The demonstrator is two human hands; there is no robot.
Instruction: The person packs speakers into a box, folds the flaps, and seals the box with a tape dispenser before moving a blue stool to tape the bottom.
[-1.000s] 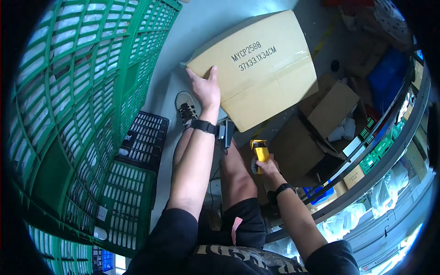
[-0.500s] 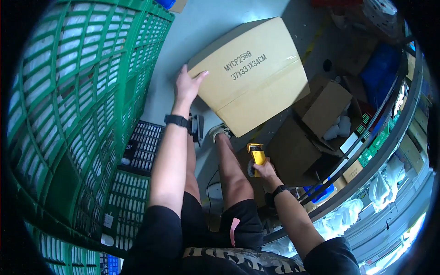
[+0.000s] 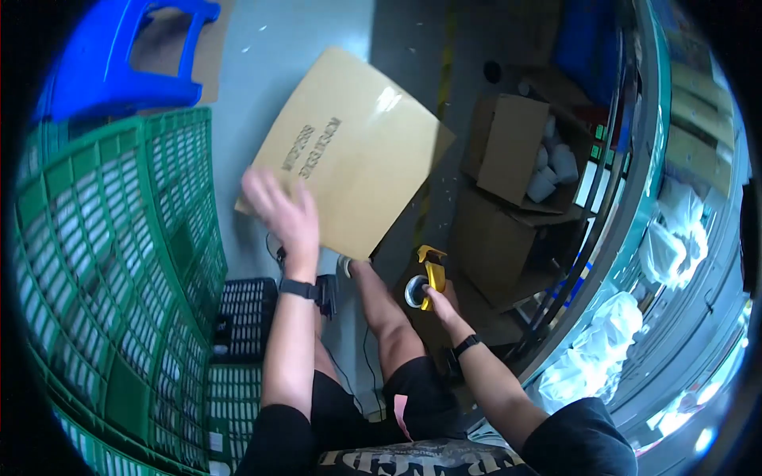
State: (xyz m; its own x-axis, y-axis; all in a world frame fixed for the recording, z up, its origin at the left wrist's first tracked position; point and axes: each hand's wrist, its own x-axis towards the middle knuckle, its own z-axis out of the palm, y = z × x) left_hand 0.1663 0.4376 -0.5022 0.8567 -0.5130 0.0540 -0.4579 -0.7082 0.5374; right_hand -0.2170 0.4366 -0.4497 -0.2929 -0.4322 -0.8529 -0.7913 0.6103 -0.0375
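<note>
A brown cardboard carton (image 3: 373, 151) with dark printing sits in front of me, tilted and turned at an angle. A shiny strip of clear tape shows on its far part. My left hand (image 3: 284, 213), blurred, is at the carton's near left corner with its fingers spread. Whether they press on the cardboard I cannot tell. My right hand (image 3: 444, 304) is closed round the handle of a yellow tape dispenser (image 3: 434, 275), which carries a roll of tape. The dispenser is held low, right of my leg and apart from the carton.
Tall green slatted crates (image 3: 119, 262) stand along my left, with a black crate (image 3: 244, 317) beside them. A blue plastic stool (image 3: 119, 67) is at the far left. Opened cardboard boxes (image 3: 512, 151), one with white rolls, lie right, beside a metal-framed rack (image 3: 635, 151) with white bags.
The carton has been turned, its printing now running another way. My left hand has gone from gripping its edge to spread fingers. My view has shifted, showing more of the blue stool.
</note>
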